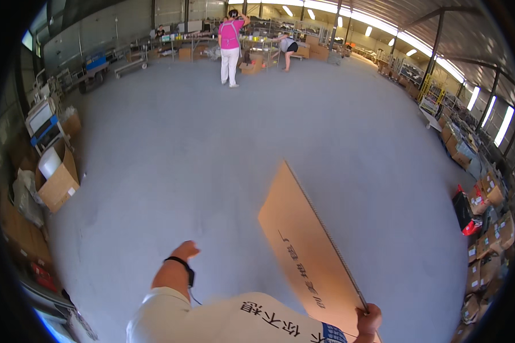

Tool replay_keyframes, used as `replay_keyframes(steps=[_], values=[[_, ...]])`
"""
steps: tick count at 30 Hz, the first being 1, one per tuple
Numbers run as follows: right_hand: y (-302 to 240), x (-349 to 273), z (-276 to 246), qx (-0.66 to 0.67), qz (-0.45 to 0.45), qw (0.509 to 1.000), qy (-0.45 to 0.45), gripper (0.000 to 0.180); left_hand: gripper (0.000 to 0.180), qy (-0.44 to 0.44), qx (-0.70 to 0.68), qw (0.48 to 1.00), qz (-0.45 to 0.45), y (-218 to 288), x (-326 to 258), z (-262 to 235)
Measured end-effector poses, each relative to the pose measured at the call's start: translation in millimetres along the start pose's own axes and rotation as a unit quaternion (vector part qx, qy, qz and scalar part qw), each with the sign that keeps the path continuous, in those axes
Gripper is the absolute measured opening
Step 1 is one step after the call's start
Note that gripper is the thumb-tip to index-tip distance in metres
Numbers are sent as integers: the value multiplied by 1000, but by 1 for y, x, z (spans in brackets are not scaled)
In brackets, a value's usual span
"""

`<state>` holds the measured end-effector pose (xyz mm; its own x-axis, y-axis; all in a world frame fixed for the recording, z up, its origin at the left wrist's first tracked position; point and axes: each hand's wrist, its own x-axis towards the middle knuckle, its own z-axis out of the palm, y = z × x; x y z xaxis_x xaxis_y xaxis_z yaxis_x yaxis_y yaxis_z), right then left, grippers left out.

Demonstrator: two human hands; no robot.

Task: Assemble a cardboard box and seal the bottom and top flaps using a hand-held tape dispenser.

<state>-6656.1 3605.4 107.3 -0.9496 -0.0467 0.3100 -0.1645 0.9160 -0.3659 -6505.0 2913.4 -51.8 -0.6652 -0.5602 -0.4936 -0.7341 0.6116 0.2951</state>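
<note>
Two hands show low down, and they are doing different things. Right hand [369, 318] is at five o'clock, its fingers bent around the near end of a big flat piece of cardboard [306, 246], pinching its edge. Its arm is low and close to the body. The cardboard goes up from that hand toward the middle, with its far corner just below twelve o'clock's line, and it stands tilted over the grey floor [171, 148]. Black writing runs along its brown side.

Left hand [186, 250] is near seven o'clock, well apart from the cardboard. Its arm reaches forward out of a white sleeve [163, 308], with a black band [190, 276] on the wrist. Its fingers look a bit curled, but I cannot tell how tightly.

At nine o'clock sits an open brown box [63, 184]. At twelve o'clock, far off, stands a person in a pink top [230, 35].
</note>
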Motion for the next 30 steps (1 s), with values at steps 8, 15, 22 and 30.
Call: replay_keyframes(steps=[8,15,22,30], values=[[-8,291,125,7,-78,992,104,26,50,80,-15,947,310,393,195,-152],[-54,549,220,15,-102,995,-6,24,52,37,37,980,193,438,346,-243],[-83,784,315,6,-123,992,-33,24,56,166,-21,981,102,513,520,-363],[-172,1051,394,34,-177,981,-67,27,74,277,37,883,376,798,757,-477]])
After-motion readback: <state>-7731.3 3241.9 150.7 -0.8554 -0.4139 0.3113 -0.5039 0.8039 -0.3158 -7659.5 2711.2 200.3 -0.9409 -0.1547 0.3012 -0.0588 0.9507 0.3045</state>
